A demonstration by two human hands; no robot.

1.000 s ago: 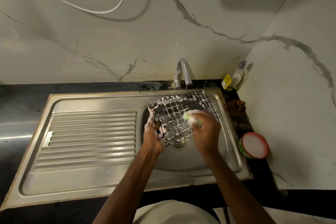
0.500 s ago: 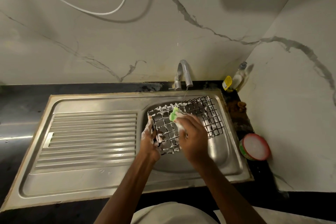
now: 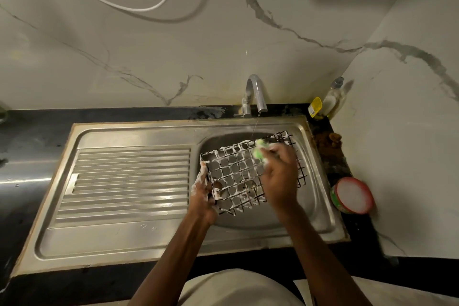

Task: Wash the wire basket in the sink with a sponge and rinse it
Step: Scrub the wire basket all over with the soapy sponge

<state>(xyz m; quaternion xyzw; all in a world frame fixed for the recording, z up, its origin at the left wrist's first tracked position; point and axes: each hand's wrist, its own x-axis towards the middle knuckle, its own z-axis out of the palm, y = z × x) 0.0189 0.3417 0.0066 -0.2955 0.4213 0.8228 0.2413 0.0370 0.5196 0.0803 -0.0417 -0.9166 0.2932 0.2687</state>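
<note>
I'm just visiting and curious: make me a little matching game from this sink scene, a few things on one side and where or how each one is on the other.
Things:
1. sponge
2. wire basket
3. faucet
4. red-rimmed tub

States:
A. on the counter right of the sink
B. trickling water
C. green, in the right hand
D. foamy, gripped by the left hand

Pairs: 1-C, 2-D, 3-B, 4-A

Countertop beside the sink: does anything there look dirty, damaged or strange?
Yes. A brown, rust-like crust covers the dark countertop along the sink's right rim, between the dish soap bottle and the red-rimmed tub. It looks like old grime, not spilled liquid.
</note>
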